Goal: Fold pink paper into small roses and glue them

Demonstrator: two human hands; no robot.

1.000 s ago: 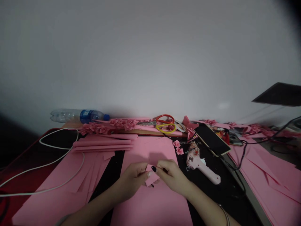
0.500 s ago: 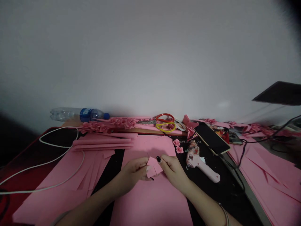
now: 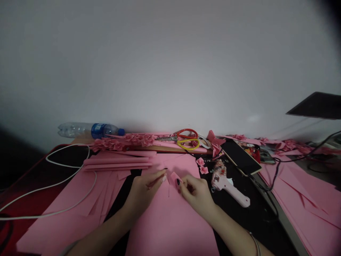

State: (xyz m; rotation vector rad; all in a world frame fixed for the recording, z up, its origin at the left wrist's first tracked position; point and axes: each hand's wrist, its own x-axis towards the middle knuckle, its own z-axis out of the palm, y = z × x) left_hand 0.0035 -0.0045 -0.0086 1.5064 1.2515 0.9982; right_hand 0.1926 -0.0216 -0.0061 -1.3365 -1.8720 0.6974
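Observation:
Over a long pink paper sheet (image 3: 173,224), my right hand (image 3: 195,193) pinches a small folded pink paper piece (image 3: 176,179) between thumb and fingers. My left hand (image 3: 146,186) is just left of that piece, apart from it, thumb and fingertips parted with nothing seen between them. A thin dark line shows on the sheet below the piece. Two small pink paper flowers (image 3: 201,165) lie beyond my right hand, beside a pale pink glue gun (image 3: 230,185).
Behind are scissors (image 3: 188,138), a plastic bottle (image 3: 92,130), rolled pink paper (image 3: 117,163) and a phone (image 3: 241,156). A white cable (image 3: 53,185) loops at the left; black cables and pink sheets (image 3: 309,199) lie at the right. A dark panel (image 3: 317,105) juts in.
My left hand has let go of the small pink piece and moved slightly left, its fingers opening. The piece is now turned and held by my right hand alone.

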